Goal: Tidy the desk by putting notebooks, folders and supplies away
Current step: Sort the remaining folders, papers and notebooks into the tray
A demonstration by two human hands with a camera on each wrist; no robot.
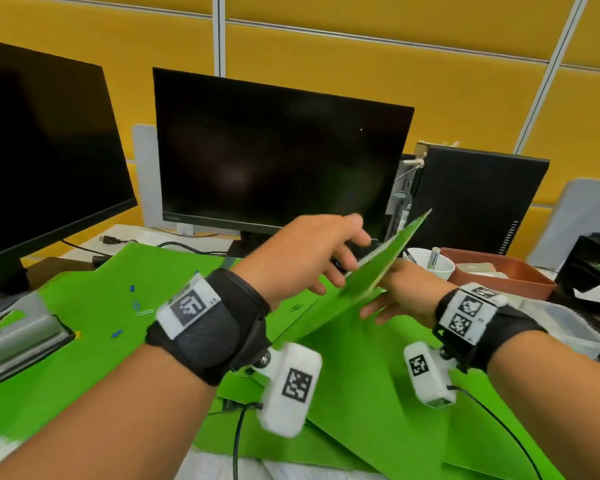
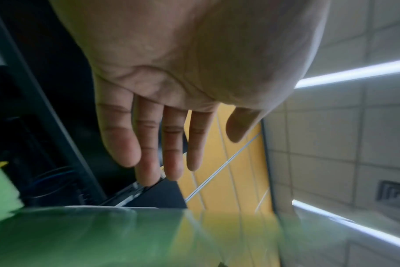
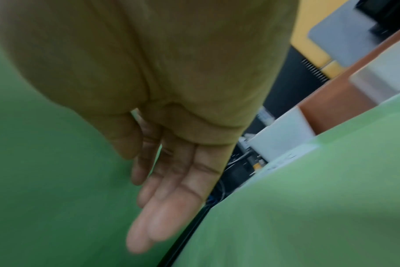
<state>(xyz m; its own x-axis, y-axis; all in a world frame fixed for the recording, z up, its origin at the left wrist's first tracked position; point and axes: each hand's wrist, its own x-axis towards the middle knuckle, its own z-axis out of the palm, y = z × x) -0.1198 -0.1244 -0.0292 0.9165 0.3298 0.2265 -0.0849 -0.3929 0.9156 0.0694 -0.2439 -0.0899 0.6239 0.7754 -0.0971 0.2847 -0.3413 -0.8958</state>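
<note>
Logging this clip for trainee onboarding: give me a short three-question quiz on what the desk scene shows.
1. True or false: the centre monitor shows a lit picture.
2. The green folder is: A lying flat; B tilted up between the left hand and right hand; C rolled up.
3. What colour is the tray just right of the white cup?
Key: 1 false, the screen is dark; 2 B; 3 reddish brown.
</note>
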